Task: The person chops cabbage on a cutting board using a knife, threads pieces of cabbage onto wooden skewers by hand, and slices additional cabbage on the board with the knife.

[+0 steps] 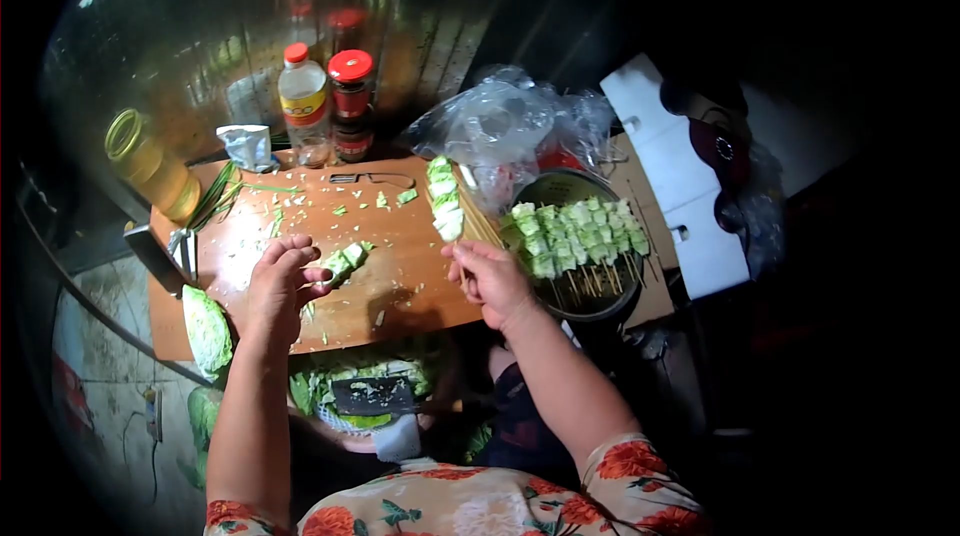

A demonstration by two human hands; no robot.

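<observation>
My left hand [279, 284] hovers over the left part of the wooden board [400, 281]. Its fingers are bent and apart, with nothing clearly gripped between them. Just beyond its fingertips is a piece of cut cabbage [347, 261]; I cannot tell if they touch. My right hand [493, 281] is closed around a thin wooden skewer, whose lower end shows under the fingers. Cabbage pieces [444, 198] threaded on it extend away above the hand. Close by, a bundle of bare wooden skewers [480, 224] lies beside a round pot [590, 308], across which several filled cabbage skewers [580, 236] rest.
Behind the board stand a red-capped bottle [303, 101], red-lidded jars [351, 86] and a jar of yellow liquid [160, 171]. A cabbage chunk [206, 331] sits at the left edge. Below, a cleaver [372, 396] lies over cut cabbage. Plastic bags [505, 126] bunch behind the pot.
</observation>
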